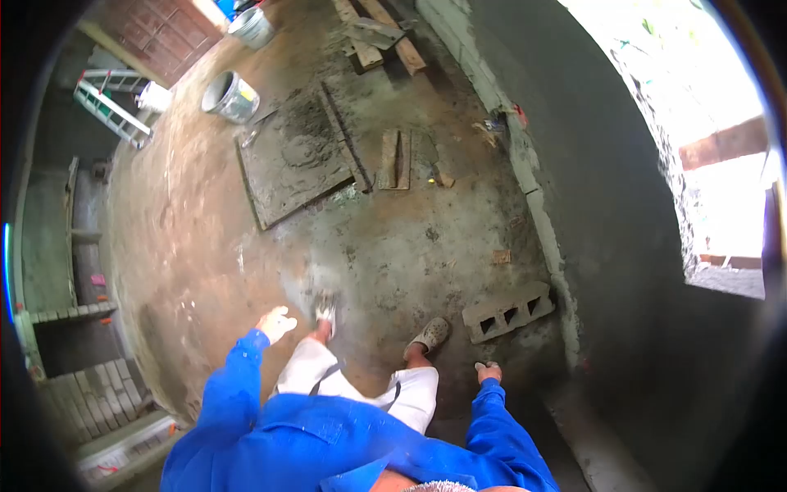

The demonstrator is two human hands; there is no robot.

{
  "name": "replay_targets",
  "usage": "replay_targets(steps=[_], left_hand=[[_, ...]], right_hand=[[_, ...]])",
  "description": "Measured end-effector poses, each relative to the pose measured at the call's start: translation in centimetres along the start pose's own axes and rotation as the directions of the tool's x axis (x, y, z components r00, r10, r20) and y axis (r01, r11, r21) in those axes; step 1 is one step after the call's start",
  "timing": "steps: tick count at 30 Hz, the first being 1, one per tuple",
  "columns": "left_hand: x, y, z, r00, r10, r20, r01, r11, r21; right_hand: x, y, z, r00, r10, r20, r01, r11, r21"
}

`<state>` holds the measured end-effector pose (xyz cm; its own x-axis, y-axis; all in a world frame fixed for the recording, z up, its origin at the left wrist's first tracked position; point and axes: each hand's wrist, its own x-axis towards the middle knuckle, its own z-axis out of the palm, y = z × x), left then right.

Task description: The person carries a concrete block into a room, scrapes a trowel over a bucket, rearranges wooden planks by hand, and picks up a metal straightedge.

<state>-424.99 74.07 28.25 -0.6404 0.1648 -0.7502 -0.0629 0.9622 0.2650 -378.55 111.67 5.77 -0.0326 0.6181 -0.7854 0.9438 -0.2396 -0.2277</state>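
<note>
My left hand [277, 324], pale as if coated or gloved, hangs over the floor beside my left leg. Its fingers are apart and nothing shows in them. To the right, my right hand [489, 372] hangs with its fingers curled in, and no object is visible in it. The nearest thing to it is a grey hollow concrete block [507, 312] lying on the floor just ahead. Ahead of my feet lies a flat mixing board [279, 187] bearing a heap of wet mortar [311, 148]. Neither hand touches the block or the board.
Two buckets [231, 97] [252, 29] stand at the far left, near a folding ladder [115, 107]. Wooden planks [393, 37] lie at the back, and a small wooden piece [395, 160] is beside the board. A grey wall [590, 180] with an opening runs along the right.
</note>
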Motion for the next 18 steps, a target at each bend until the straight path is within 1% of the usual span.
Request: replay_targets(steps=[1,2,3,4,5,7,8,9,10,11,12,13,14,15,16,17,18], left_hand=[[0.6,-0.8,-1.0,1.0,0.021,0.02,-0.021,1.0,0.006],[1.6,-1.5,-1.9,0.999,0.023,0.023,-0.022,1.0,-0.02],[3.0,-2.3,-3.1,1.0,0.025,0.012,-0.026,0.999,0.042],[4.6,-3.4,-4.3,0.999,0.032,0.004,-0.032,0.994,0.109],[6.5,-5.0,-5.4,0.999,0.046,0.016,-0.047,0.995,0.094],[10.7,-8.2,-8.2,0.997,0.064,0.036,-0.069,0.987,0.144],[11.9,-9.1,-10.4,0.991,0.084,0.103,-0.094,0.991,0.093],[13.5,-12.0,-11.1,0.987,0.09,0.133,-0.101,0.992,0.08],[16.5,-15.1,-11.8,0.998,0.057,0.013,-0.058,0.996,0.066],[19.5,-17.4,-12.7,0.993,0.02,-0.117,-0.015,0.999,0.043],[21.8,-19.0,-13.8,0.993,0.023,-0.113,-0.02,1.0,0.024],[23.8,-20.5,-14.9,0.995,-0.08,-0.061,0.076,0.996,-0.056],[24.6,-21.0,-16.5,0.983,-0.182,-0.003,0.18,0.975,-0.132],[25.3,-21.3,-17.8,0.981,-0.195,-0.002,0.193,0.969,-0.153],[25.2,-20.7,-19.3,0.99,-0.14,-0.033,0.137,0.988,-0.076],[24.6,-20.1,-20.5,0.995,-0.081,-0.056,0.082,0.997,0.007],[27.0,-22.8,-18.5,0.94,0.1,-0.327,-0.08,0.994,0.074]], right_hand=[[-2.0,-0.4,-0.5,0.999,0.016,-0.048,-0.015,1.0,0.014],[-2.4,-0.1,0.1,0.995,-0.041,-0.089,0.041,0.999,-0.001],[-2.6,-0.2,0.4,0.993,-0.051,-0.107,0.049,0.999,-0.017],[-4.6,-2.2,0.0,0.997,0.03,-0.069,-0.019,0.987,0.159],[-6.3,-3.4,0.2,0.994,0.105,-0.019,-0.093,0.939,0.331],[-9.8,-6.7,0.8,0.99,0.13,-0.057,-0.104,0.936,0.336],[-11.6,-8.2,1.0,0.994,0.09,-0.053,-0.065,0.927,0.369],[-13.6,-9.5,1.2,0.997,0.054,-0.047,-0.031,0.916,0.399],[-16.5,-12.1,1.9,0.992,0.084,-0.093,-0.043,0.923,0.383],[-18.1,-13.6,2.9,0.995,0.064,-0.077,-0.034,0.939,0.344],[-19.1,-14.6,3.9,0.996,0.087,0.011,-0.086,0.938,0.337],[-20.0,-16.1,4.9,0.989,0.108,0.105,-0.136,0.938,0.318],[-21.5,-18.4,5.9,0.985,0.12,0.12,-0.149,0.953,0.265],[-23.0,-20.4,7.0,0.981,0.136,0.138,-0.163,0.964,0.209],[-24.8,-23.0,7.5,0.97,0.129,0.208,-0.178,0.954,0.24],[-24.8,-23.7,8.1,0.958,0.091,0.271,-0.172,0.941,0.293],[-25.2,-25.3,8.6,0.957,0.092,0.275,-0.167,0.951,0.261]])
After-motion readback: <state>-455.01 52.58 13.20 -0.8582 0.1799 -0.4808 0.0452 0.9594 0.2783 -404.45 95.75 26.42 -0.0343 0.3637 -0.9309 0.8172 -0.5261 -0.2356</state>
